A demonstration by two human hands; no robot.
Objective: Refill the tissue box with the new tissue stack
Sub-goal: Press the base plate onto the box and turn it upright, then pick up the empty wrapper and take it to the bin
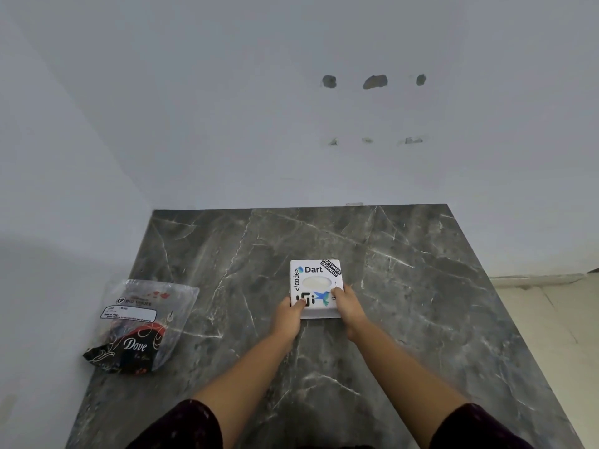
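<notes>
Between left grip [290, 314], right grip [345, 303], tissue box [311, 270]

Dark grey marbled desk [405, 286], veined in white, fills the near ground and meets a pale wall [227, 108] at the far side. Three rough holes [375, 82] sit high up there, fainter scuffs [410, 140] just below. Beige floor [551, 319] shows at right.
</notes>
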